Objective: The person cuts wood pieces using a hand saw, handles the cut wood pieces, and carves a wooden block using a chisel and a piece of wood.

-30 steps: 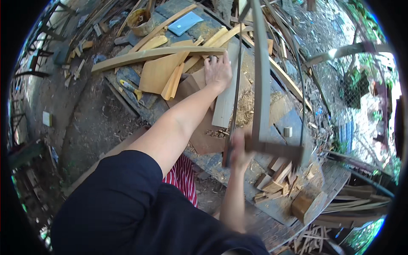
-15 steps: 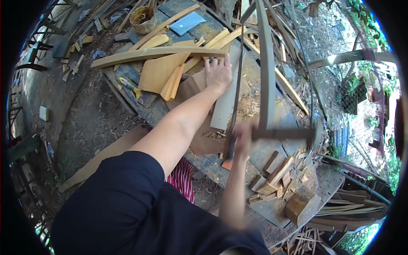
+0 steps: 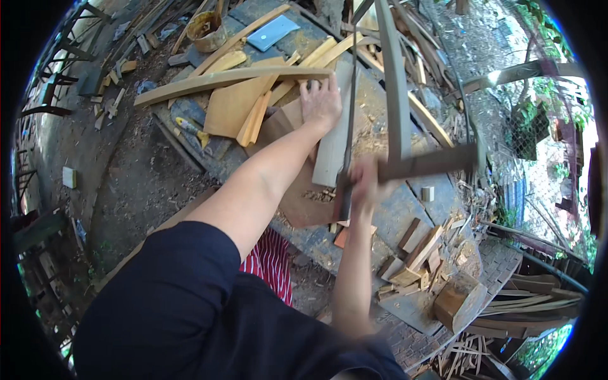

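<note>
My right hand, slightly blurred, is closed round the lower end of a large wooden frame saw. Its thin dark blade stands beside my left hand and the saw's crosspiece reaches out to the right. My left hand grips the right end of a long, slightly curved wooden strip, its fingers bent against the wood. Beneath that hand, a greyish board lies on the worktable. Flat tan wood pieces rest under the strip. The exact place where blade and wood meet is hard to make out.
Offcuts and a thick wood block lie at the table's near right. A small block sits right of my right hand. Farther back are a blue-grey flat case and a stained bucket. A yellow-handled tool lies left.
The saw's crosspiece has tilted, its right end now higher, and my right hand has moved slightly up. A small block shows under the crosspiece. My left hand stays at the strip's end.
</note>
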Available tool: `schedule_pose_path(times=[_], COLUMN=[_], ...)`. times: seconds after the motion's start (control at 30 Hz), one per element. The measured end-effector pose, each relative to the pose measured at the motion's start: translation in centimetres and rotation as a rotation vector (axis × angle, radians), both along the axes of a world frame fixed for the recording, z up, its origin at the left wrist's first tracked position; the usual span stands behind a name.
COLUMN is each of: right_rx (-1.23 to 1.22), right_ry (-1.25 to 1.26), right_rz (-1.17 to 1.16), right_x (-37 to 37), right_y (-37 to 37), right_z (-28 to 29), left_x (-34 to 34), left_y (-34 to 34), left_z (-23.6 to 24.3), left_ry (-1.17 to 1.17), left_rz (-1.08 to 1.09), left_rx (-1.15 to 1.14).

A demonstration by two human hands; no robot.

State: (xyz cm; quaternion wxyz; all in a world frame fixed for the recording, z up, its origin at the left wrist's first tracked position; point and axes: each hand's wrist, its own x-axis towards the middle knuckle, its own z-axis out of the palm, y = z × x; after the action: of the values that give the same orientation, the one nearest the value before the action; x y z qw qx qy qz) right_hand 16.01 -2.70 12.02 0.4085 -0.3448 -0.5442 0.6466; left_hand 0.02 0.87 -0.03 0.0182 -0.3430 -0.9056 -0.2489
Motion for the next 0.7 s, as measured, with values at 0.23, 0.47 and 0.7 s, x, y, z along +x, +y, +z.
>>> schedule_pose_path(times=[0.23, 0.47, 0.7], right_rx=[-0.045, 0.115, -0.047], right_ry=[0.124, 0.030, -0.017], right_rz=[0.097, 0.046, 0.030], right_x=[9.9, -3.3, 9.0], right_y=[-6.8, 3.8, -8.3], right_z=[0.1, -2.0, 3.0], left_x=[-0.1, 0.9, -0.2], left_y=[-0.6, 0.7, -0.2], left_z=[0.4, 0.5, 0.3], left_ry=[-0.035, -0.117, 0.006], left_rz=[-0.005, -0.023, 0.021], left_rx=[-0.043, -0.036, -0.053])
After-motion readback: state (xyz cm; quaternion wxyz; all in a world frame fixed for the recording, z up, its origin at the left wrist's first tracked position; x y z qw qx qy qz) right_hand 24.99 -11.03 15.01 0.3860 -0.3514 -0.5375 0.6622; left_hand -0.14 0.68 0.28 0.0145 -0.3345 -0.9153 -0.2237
